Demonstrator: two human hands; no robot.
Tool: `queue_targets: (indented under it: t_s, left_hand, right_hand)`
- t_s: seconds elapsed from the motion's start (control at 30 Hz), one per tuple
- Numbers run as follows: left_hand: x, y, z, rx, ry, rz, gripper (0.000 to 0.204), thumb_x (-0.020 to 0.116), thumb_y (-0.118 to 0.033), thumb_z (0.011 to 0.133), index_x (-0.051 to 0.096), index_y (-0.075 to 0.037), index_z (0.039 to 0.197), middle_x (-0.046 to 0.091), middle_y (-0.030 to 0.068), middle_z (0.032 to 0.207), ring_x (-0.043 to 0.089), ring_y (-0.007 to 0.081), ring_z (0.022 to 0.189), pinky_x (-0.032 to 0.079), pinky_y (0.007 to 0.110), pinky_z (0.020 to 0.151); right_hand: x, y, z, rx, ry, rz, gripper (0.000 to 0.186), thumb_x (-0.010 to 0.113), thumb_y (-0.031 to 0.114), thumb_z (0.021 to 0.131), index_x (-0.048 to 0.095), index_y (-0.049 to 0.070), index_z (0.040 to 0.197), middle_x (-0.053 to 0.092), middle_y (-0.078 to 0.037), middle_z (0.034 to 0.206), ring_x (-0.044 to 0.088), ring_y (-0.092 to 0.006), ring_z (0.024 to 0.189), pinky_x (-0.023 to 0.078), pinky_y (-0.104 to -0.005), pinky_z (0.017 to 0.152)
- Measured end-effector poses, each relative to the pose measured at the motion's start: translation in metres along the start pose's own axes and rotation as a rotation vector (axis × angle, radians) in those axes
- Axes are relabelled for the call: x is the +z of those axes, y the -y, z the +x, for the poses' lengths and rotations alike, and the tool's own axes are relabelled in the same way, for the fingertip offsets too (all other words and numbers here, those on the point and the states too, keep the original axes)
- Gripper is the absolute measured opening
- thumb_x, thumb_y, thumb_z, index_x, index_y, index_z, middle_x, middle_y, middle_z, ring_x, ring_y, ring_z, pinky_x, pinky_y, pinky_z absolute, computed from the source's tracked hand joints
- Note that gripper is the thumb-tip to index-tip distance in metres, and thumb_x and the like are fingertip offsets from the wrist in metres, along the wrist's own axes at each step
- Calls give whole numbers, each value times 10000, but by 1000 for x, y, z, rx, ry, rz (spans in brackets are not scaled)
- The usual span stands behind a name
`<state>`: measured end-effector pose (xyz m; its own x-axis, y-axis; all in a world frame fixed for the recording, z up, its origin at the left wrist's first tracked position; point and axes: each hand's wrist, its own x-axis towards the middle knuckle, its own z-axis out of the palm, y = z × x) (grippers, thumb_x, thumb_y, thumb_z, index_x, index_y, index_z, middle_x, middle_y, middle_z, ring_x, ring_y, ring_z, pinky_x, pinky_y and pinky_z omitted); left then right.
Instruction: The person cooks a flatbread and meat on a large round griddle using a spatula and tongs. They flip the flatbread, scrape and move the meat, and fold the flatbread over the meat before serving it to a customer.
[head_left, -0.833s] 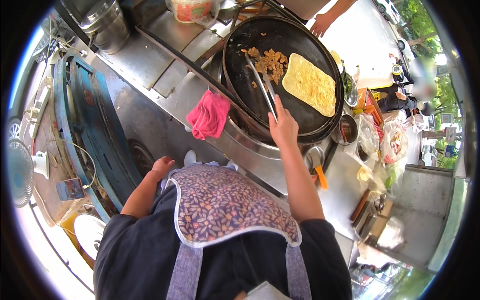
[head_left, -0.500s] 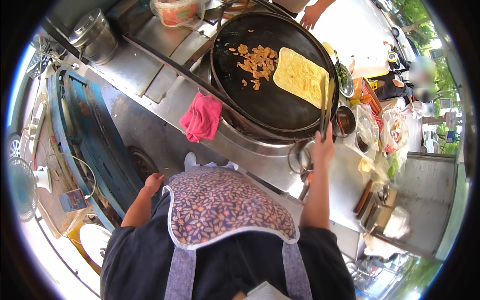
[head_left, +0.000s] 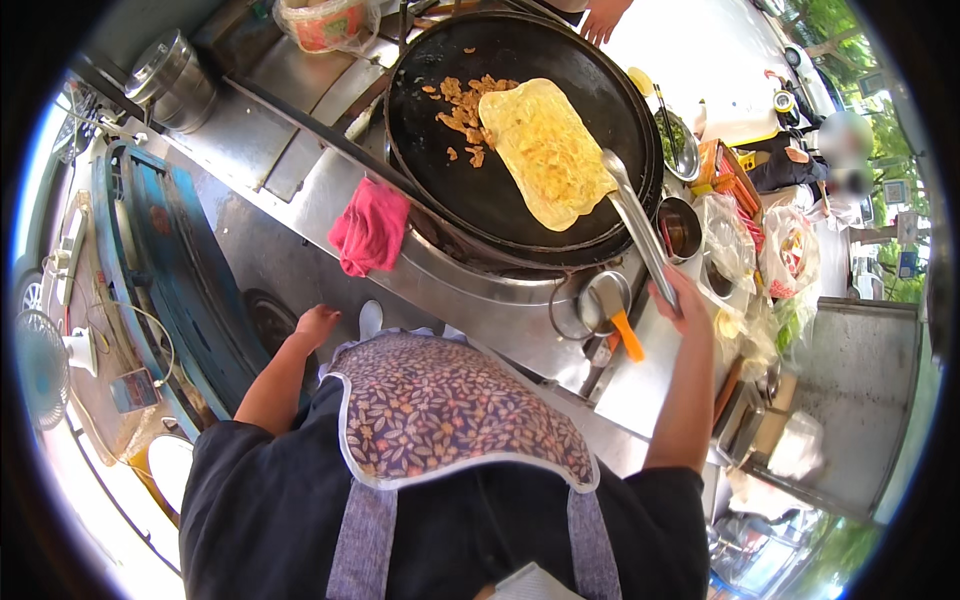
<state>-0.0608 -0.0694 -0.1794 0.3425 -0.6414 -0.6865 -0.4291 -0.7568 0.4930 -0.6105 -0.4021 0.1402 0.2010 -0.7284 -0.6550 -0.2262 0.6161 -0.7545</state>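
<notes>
My right hand (head_left: 682,302) is closed around metal tongs (head_left: 642,227), whose tips are at the right edge of a yellow flatbread (head_left: 548,150). The flatbread lies on a large round black griddle (head_left: 430,185), its left edge meeting small browned meat pieces (head_left: 465,103). Whether the tips pinch the bread or only press on it, I cannot tell. Away from the counter, my left hand (head_left: 318,324) hangs beside my apron with curled fingers and nothing visible in it.
A pink cloth (head_left: 368,228) hangs on the counter's front rail. Right of the griddle are a dark sauce pot (head_left: 680,228), a bowl of greens (head_left: 680,145), plastic bags (head_left: 790,255) and an orange-handled brush (head_left: 626,332). Another person's hand (head_left: 603,18) is at the far edge.
The flatbread has shifted left against the meat pieces. My right hand has moved right and slightly down, with the tongs now slanting to the bread's edge. The left hand has moved slightly right.
</notes>
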Motion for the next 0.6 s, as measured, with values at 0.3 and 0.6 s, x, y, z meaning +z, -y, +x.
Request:
queue_targets:
  t_s: [0.3,0.6]
  left_hand:
    - [30,-21,-26,15,-28,-147,419,633,-388,878,638,-63,1142,688,136,1057,656,276,992,500,364,854]
    - [29,51,-65,-310,59,68,378,631,-414,853,712,-85,1021,693,146,1034,652,306,999,494,384,868]
  right_hand:
    - [84,37,44,-371,102,-159,472,501,156,978,407,127,1440,575,-34,714,432,-60,430,309,-190,374]
    - [49,40,11,-971,-356,-1302,566,633,144,872,465,276,1396,595,-84,817,614,-261,698,482,-373,642]
